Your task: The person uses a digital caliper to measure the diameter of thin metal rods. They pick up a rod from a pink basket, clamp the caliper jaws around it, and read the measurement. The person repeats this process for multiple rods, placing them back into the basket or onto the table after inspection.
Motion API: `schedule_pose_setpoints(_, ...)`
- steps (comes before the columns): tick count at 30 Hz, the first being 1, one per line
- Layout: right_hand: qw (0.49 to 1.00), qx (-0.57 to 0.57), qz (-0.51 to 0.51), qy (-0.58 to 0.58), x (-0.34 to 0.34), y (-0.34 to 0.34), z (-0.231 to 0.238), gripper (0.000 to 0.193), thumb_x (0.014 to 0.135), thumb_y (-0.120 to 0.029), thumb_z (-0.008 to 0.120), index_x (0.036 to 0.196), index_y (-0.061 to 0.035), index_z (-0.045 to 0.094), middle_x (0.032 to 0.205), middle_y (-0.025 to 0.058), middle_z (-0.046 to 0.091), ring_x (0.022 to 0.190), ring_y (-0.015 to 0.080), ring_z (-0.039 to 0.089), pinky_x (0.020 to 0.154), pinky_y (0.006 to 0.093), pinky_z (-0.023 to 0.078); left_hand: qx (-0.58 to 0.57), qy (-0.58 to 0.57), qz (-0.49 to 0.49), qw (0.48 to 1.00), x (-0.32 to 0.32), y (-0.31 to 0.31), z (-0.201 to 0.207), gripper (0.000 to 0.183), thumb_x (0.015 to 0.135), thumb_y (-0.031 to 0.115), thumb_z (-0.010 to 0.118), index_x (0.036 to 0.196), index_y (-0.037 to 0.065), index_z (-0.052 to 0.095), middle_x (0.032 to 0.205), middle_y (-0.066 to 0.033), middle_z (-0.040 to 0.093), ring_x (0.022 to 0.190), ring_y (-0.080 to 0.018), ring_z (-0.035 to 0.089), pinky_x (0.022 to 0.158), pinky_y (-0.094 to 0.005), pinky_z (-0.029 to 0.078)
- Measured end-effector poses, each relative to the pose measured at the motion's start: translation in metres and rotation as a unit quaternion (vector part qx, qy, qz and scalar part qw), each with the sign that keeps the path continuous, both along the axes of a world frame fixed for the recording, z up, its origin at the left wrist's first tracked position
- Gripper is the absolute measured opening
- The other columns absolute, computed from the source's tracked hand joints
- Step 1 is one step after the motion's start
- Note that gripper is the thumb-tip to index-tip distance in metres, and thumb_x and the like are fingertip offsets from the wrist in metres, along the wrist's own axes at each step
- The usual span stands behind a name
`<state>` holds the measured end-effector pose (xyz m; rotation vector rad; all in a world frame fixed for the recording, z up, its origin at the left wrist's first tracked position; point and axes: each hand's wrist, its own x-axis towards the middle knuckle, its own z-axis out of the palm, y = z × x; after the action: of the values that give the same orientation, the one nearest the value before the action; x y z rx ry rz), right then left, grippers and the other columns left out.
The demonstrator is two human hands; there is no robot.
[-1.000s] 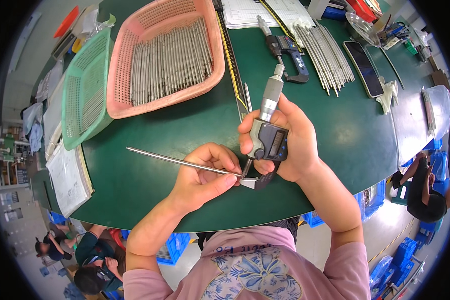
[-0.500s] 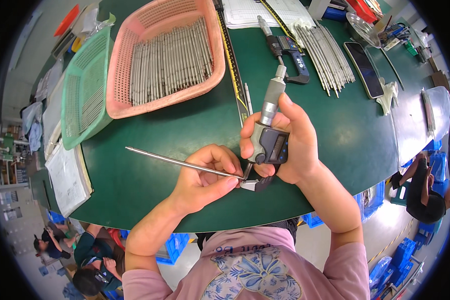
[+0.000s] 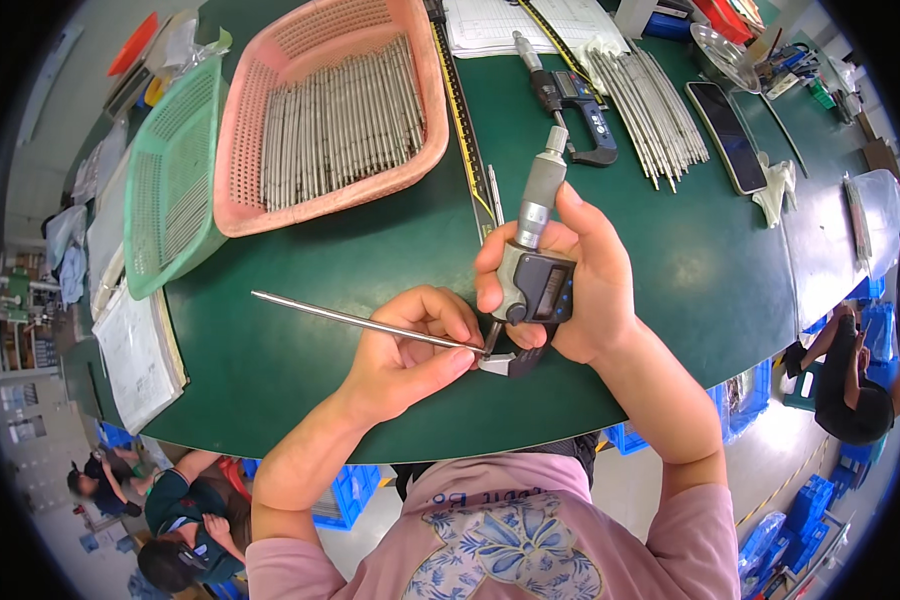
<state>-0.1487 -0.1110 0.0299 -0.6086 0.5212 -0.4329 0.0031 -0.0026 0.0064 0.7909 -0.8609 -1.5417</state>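
Note:
A thin metal rod [image 3: 335, 318] is pinched in my left hand [image 3: 405, 350], between thumb and fingers close to its right end. The rod's other end points away to the left over the table. My right hand [image 3: 595, 275] is wrapped round a digital micrometer [image 3: 535, 280], its grey thimble pointing up and away. At the micrometer's lower end, the rod's tip sits between the anvil and the spindle, or right at them; my fingertips partly cover the contact. Past my right hand lies a second digital micrometer [image 3: 585, 120] on the green table [image 3: 270, 370].
A pink basket [image 3: 232, 190] full of metal rods stands at the back left, beside a green basket [image 3: 145, 225]. Several rods [image 3: 660, 120] and a phone [image 3: 727, 140] lie at the back right. A long ruler [image 3: 460, 110] runs behind my hands. Papers [image 3: 135, 355] lie at left.
My right hand and the micrometer have shifted very slightly left and upward. My left hand keeps its pinch on the rod, almost unmoved.

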Motion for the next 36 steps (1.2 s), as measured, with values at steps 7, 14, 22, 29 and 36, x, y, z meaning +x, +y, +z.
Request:
schedule_pose_setpoints(7, 1.000, -0.011, -0.002, 0.001, 0.0003, 0.0006, -0.0004, 0.065, 0.081, -0.059, 0.031, 0.083, 0.0012, 0.055, 0.066, 0.0118, 0.058, 0.042, 0.0139, 0.047, 0.037, 0.0225, 0.038, 0.000, -0.002, 0.000, 1.000, -0.0002, 0.0002, -0.0018, 0.015, 0.077, -0.002, 0.059, 0.087, 0.001, 0.047, 0.088, -0.0084, 0.053, 0.078, -0.0109, 0.053, 0.068, -0.0236, 0.044)
schedule_pose_setpoints(14, 1.000, -0.013, -0.001, -0.009, -0.0020, 0.0003, -0.0028, 0.071, 0.080, -0.064, 0.026, 0.086, 0.0005, 0.056, 0.069, 0.0157, 0.057, 0.041, 0.0160, 0.046, 0.034, 0.0240, 0.038, -0.001, -0.005, 0.003, 1.000, -0.0014, -0.0008, -0.0026, 0.015, 0.077, -0.001, 0.059, 0.087, 0.001, 0.047, 0.088, -0.0084, 0.053, 0.076, -0.0111, 0.052, 0.067, -0.0238, 0.043)
schedule_pose_setpoints(22, 0.999, -0.043, 0.015, 0.028, 0.0013, 0.0008, 0.0033, 0.071, 0.085, -0.061, 0.018, 0.085, 0.0005, 0.053, 0.067, 0.0104, 0.058, 0.043, 0.0137, 0.047, 0.037, 0.0229, 0.038, 0.009, 0.007, -0.001, 1.000, -0.0007, 0.0020, 0.0007, 0.012, 0.079, 0.001, 0.057, 0.087, 0.002, 0.048, 0.088, -0.0073, 0.054, 0.077, -0.0101, 0.052, 0.068, -0.0235, 0.043)
schedule_pose_setpoints(29, 0.999, 0.029, -0.003, -0.016, -0.0004, -0.0023, -0.0002, 0.066, 0.086, -0.055, 0.021, 0.086, 0.0023, 0.054, 0.067, 0.0147, 0.057, 0.040, 0.0179, 0.046, 0.036, 0.0245, 0.038, -0.009, -0.016, 0.028, 0.999, 0.0001, 0.0016, -0.0015, 0.010, 0.080, 0.001, 0.057, 0.086, 0.002, 0.049, 0.086, -0.0065, 0.055, 0.076, -0.0089, 0.052, 0.066, -0.0224, 0.043)
schedule_pose_setpoints(36, 0.999, 0.010, -0.021, -0.035, 0.0007, 0.0011, -0.0009, 0.064, 0.087, -0.052, 0.021, 0.086, 0.0026, 0.055, 0.066, 0.0160, 0.057, 0.034, 0.0183, 0.041, 0.034, 0.0269, 0.039, 0.007, -0.019, 0.031, 0.999, -0.0019, 0.0024, -0.0003, 0.010, 0.080, 0.002, 0.057, 0.085, 0.002, 0.048, 0.085, -0.0062, 0.055, 0.074, -0.0090, 0.052, 0.065, -0.0223, 0.043)
